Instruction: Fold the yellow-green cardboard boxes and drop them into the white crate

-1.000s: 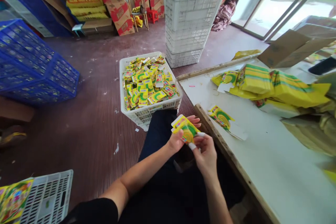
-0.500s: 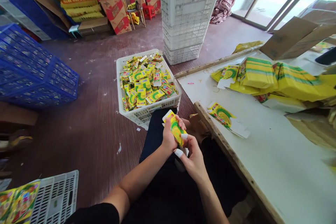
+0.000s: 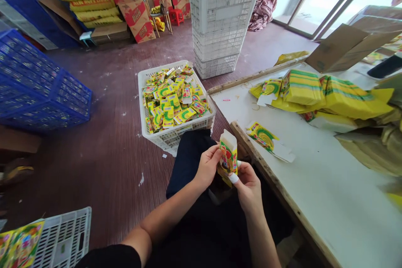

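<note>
Shifted the small yellow printed carton [image 3: 229,157] rightward and stood it more upright since the earlier frame, long axis now near vertical, white flap [image 3: 228,137] uppermost. Holding it pinched from both sides: by left hand [image 3: 207,166] at its left edge, by right hand [image 3: 249,182] lower right, near the table's wooden edge [image 3: 277,184].

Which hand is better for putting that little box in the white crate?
Probably the left hand: it's nearer the white crate. Both hold the little box, but the right hand is farther away.
</note>
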The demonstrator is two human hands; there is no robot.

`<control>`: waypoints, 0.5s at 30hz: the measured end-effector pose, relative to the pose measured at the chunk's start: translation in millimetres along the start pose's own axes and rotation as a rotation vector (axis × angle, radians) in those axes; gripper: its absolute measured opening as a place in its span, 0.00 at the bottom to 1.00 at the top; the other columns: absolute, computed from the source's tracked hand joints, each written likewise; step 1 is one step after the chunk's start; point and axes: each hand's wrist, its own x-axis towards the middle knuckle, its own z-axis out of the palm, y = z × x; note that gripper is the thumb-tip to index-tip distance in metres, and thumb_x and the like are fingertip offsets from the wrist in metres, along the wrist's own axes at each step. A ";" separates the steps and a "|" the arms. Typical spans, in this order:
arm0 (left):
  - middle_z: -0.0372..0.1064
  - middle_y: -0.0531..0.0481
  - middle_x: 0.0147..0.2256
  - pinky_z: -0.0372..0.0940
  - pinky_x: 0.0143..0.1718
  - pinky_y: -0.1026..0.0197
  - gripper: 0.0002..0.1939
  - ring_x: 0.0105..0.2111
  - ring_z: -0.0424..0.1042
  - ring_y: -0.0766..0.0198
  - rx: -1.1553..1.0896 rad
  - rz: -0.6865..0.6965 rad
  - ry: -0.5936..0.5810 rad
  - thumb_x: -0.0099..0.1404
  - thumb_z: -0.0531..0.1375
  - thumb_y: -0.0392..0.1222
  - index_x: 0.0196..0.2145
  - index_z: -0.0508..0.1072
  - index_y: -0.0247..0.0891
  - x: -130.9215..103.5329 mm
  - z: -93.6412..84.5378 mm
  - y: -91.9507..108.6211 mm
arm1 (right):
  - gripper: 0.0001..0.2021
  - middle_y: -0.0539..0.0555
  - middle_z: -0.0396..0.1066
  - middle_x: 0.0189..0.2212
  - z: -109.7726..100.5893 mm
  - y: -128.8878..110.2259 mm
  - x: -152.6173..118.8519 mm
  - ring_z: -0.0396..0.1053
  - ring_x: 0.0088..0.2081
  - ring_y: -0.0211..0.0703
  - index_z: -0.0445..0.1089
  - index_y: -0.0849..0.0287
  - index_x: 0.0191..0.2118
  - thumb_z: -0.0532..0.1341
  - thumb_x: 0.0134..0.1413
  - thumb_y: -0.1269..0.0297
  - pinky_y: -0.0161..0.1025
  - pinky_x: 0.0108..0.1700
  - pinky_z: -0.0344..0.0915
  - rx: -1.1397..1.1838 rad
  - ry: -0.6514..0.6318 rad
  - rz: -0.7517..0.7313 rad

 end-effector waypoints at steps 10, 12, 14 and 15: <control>0.72 0.54 0.29 0.63 0.32 0.67 0.19 0.27 0.68 0.69 0.059 0.120 -0.019 0.51 0.68 0.56 0.33 0.75 0.39 -6.6 -10.3 10.0 | 0.05 0.47 0.66 0.22 -7.4 2.9 -0.4 0.62 0.24 0.36 0.71 0.56 0.23 0.66 0.46 0.66 0.32 0.24 0.58 -0.252 -0.016 -0.228; 0.70 0.55 0.26 0.64 0.31 0.67 0.17 0.25 0.67 0.70 0.131 0.137 -0.086 0.53 0.67 0.55 0.30 0.73 0.38 -4.0 -16.3 18.6 | 0.06 0.48 0.67 0.22 -14.3 0.5 0.0 0.63 0.24 0.37 0.71 0.56 0.23 0.65 0.49 0.66 0.33 0.24 0.59 -0.337 -0.062 -0.277; 0.72 0.53 0.27 0.65 0.33 0.65 0.17 0.28 0.70 0.67 0.245 0.144 -0.194 0.55 0.66 0.56 0.31 0.74 0.39 -0.1 -24.0 32.3 | 0.05 0.49 0.69 0.24 -22.9 -0.5 -0.3 0.65 0.25 0.39 0.73 0.54 0.26 0.62 0.51 0.66 0.35 0.25 0.61 -0.453 -0.056 -0.345; 0.73 0.50 0.32 0.67 0.37 0.62 0.19 0.33 0.72 0.64 0.313 0.146 -0.255 0.55 0.65 0.57 0.37 0.74 0.40 1.9 -27.9 40.7 | 0.06 0.50 0.70 0.25 -27.6 -0.3 -0.7 0.66 0.26 0.40 0.74 0.53 0.28 0.61 0.52 0.67 0.37 0.27 0.62 -0.534 -0.036 -0.390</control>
